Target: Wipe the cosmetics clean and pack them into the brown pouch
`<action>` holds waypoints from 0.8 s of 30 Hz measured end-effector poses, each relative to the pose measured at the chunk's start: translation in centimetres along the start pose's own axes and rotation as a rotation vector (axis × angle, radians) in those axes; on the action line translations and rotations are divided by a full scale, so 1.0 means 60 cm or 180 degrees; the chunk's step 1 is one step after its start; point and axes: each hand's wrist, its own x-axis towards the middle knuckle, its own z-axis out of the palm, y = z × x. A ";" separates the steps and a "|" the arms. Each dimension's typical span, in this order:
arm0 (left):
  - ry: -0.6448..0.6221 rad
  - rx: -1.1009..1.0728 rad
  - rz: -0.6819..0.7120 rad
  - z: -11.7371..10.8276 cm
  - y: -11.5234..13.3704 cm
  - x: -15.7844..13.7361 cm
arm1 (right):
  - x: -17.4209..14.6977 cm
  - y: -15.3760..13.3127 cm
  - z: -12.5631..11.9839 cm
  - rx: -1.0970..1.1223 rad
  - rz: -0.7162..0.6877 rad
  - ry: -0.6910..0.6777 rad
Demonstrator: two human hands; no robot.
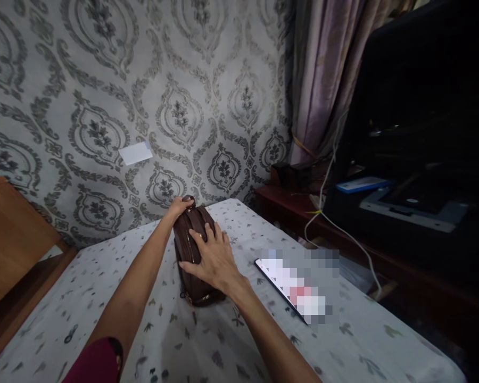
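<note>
A brown leather bag with zips and gold-coloured fittings rests on the patterned white bed sheet. My left hand grips the bag's far end, near a small dark loop at its top; some of its fingers are hidden behind the bag. My right hand lies across the bag's near side with fingers spread, pressing on its surface but not wrapped round it. To the right of the bag, a phone lies on the sheet, its lit screen partly blurred out.
Patterned wallpaper covers the wall behind, with a white switch plate on it. On the right stand a dark TV-like screen, a reddish wooden stand and a loose white cable. A wooden board borders the left.
</note>
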 end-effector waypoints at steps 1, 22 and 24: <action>0.0001 0.0025 -0.0026 -0.001 0.000 0.000 | 0.000 0.000 0.001 -0.0001 -0.0005 -0.0005; 0.0003 0.0009 -0.0103 -0.003 0.000 -0.001 | 0.002 -0.001 -0.018 0.0179 0.0032 -0.0068; 0.0005 -0.0017 -0.0077 -0.003 -0.001 0.000 | 0.015 0.000 -0.030 0.0297 0.0138 -0.0091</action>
